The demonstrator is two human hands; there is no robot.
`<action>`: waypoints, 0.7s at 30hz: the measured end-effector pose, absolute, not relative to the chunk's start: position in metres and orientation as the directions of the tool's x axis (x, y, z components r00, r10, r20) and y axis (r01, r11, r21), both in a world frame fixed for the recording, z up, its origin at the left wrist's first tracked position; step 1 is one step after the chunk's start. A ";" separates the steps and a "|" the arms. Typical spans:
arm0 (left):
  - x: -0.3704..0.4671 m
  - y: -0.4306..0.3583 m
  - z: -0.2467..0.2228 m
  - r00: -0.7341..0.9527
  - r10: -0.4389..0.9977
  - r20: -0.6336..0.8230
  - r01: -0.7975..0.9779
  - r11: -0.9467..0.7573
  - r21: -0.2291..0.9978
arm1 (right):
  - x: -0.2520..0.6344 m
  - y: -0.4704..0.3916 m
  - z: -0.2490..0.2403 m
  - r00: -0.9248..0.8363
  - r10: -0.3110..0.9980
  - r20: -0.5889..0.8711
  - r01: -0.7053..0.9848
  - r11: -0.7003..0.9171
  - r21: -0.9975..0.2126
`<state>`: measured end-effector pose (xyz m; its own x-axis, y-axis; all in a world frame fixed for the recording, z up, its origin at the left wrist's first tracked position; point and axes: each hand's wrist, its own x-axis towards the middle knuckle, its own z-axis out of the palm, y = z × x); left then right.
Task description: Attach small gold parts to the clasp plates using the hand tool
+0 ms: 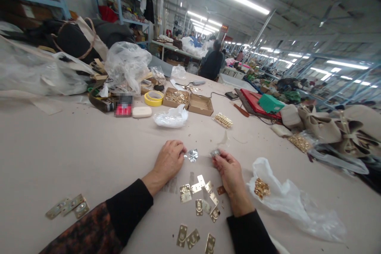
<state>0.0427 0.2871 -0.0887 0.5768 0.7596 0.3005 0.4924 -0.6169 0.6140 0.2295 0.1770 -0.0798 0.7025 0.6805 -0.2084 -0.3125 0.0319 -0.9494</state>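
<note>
My left hand (170, 160) rests on the table beside a small heap of silvery pieces (193, 155), its fingers curled together at the heap's left edge. Whatever those fingertips hold, if anything, is too small to make out. Right of the heap, my right hand (228, 168) pinches a small silvery piece (214, 152) between thumb and fingers. Several gold metal plates (199, 207) lie scattered on the table between my forearms. Another group of gold plates (69, 205) overlaps at the lower left. Gold pieces (261, 188) sit on a white plastic bag (285, 194) to the right.
Farther back are yellow tape rolls (153, 98), an open cardboard box (200, 104), crumpled white plastic (172, 117) and a packet of gold parts (223, 120). Beige bags (321, 123) crowd the right side. A person (212, 61) sits beyond the table.
</note>
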 end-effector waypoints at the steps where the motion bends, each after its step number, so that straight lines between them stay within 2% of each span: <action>1: 0.043 0.287 -0.089 0.576 0.759 0.304 0.489 -0.617 0.617 | 0.230 0.178 -0.081 0.707 0.675 -0.210 -0.312 0.031 -0.949; 6: 0.044 0.289 -0.090 0.563 0.761 0.323 0.459 -0.612 0.644 | 0.232 0.183 -0.080 0.698 0.677 -0.235 -0.323 0.005 -0.946; 14: 0.046 0.288 -0.091 0.527 0.771 0.358 0.373 -0.588 0.717 | 0.222 0.188 -0.067 0.595 0.753 -0.282 -0.388 -0.038 -0.921; 21: 0.047 0.290 -0.093 0.488 0.798 0.354 0.396 -0.563 0.725 | 0.210 0.226 -0.061 0.533 0.799 -0.276 -0.338 -0.098 -0.936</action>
